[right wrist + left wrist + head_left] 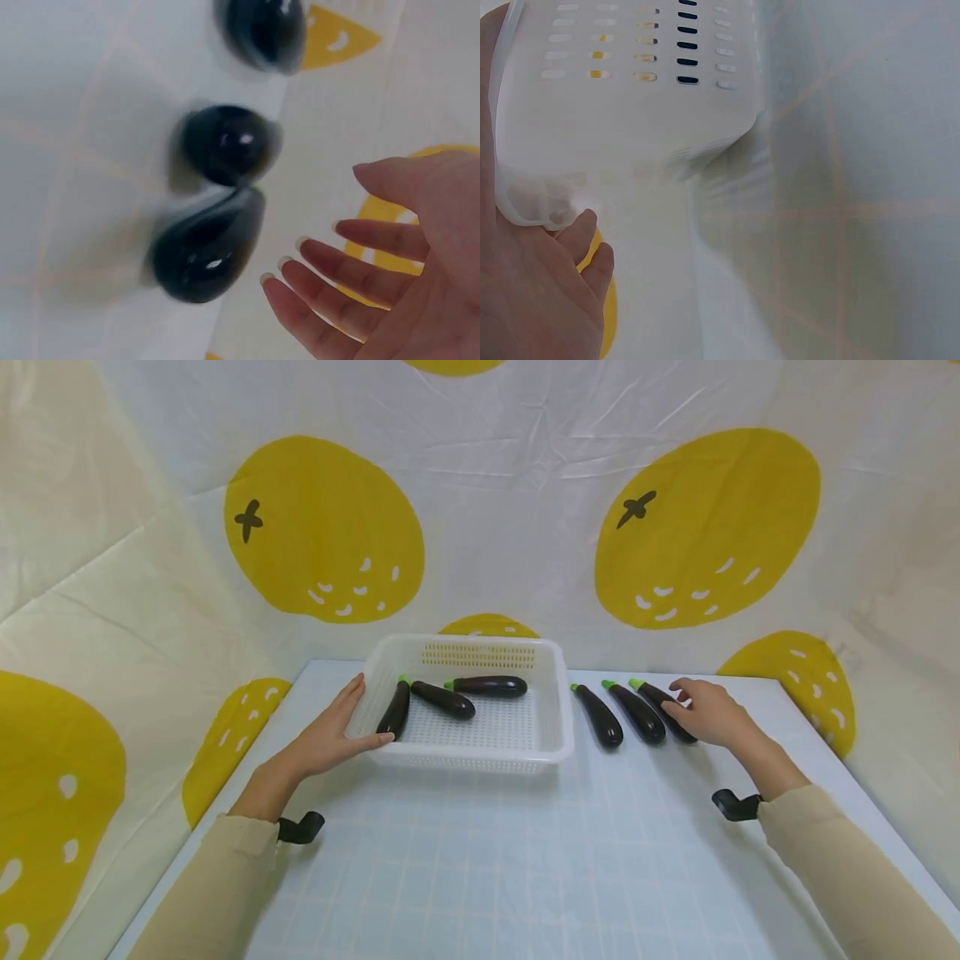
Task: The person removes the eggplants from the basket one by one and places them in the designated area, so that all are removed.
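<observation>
My left hand [327,739] rests against the left side of a white plastic basket [468,758], its thumb stretched along the near left corner. Three dark eggplants lie inside: one by the left wall [395,710], one slanting beside it [444,700] and one farther back [491,687]. To the basket's right, a row of three more eggplants lies on the table. My right hand [707,712] hovers at the rightmost eggplant [658,700], partly overlapping it. In the right wrist view, its fingers [337,292] are spread, bent slightly, with a gap between them and the nearest eggplant [206,255].
The other two loose eggplants [600,718] [637,714] lie left of my right hand, green stems pointing away. A pale checked cloth covers the table [480,860]. Behind it hangs a white curtain [510,527] printed with yellow fruit.
</observation>
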The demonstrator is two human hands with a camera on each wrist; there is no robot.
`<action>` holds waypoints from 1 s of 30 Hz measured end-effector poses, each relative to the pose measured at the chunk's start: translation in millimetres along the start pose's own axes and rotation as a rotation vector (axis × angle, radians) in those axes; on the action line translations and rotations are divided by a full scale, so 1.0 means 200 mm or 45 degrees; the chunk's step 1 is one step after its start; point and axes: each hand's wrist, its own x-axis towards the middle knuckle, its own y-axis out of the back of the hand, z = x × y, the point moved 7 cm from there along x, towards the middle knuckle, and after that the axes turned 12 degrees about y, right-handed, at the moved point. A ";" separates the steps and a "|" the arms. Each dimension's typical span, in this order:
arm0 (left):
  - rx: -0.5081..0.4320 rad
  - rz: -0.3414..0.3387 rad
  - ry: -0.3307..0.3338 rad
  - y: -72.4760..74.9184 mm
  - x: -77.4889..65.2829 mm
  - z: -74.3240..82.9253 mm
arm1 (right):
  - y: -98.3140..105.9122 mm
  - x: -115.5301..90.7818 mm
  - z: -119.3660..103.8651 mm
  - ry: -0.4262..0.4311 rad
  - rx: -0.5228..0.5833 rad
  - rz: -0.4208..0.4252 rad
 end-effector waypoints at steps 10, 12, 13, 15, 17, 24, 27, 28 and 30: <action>0.016 0.008 -0.004 0.00 0.01 0.00 | 0.00 0.05 -0.33 0.205 0.076 0.089; 0.011 0.004 -0.002 0.00 0.01 -0.01 | 0.00 0.06 -0.39 0.237 0.088 0.093; 0.010 0.003 0.000 0.00 0.01 -0.01 | 0.00 0.06 -0.41 0.253 0.093 0.096; 0.007 0.002 0.005 0.00 0.01 -0.01 | 0.00 0.07 -0.46 0.288 0.109 0.102; 0.004 0.003 0.007 0.00 0.01 0.00 | -0.01 0.07 -0.51 0.312 0.129 0.104; -0.009 -0.006 0.034 -0.01 -0.01 0.00 | -0.05 0.09 -0.68 0.388 0.162 0.103; -0.003 0.007 0.018 -0.01 -0.01 0.00 | -0.06 0.11 -0.75 0.444 0.169 0.111; -0.002 0.009 0.010 -0.01 -0.01 0.00 | -0.07 0.11 -0.77 0.465 0.175 0.109; -0.001 0.010 0.002 -0.01 0.00 0.00 | -0.08 0.13 -0.81 0.486 0.177 0.099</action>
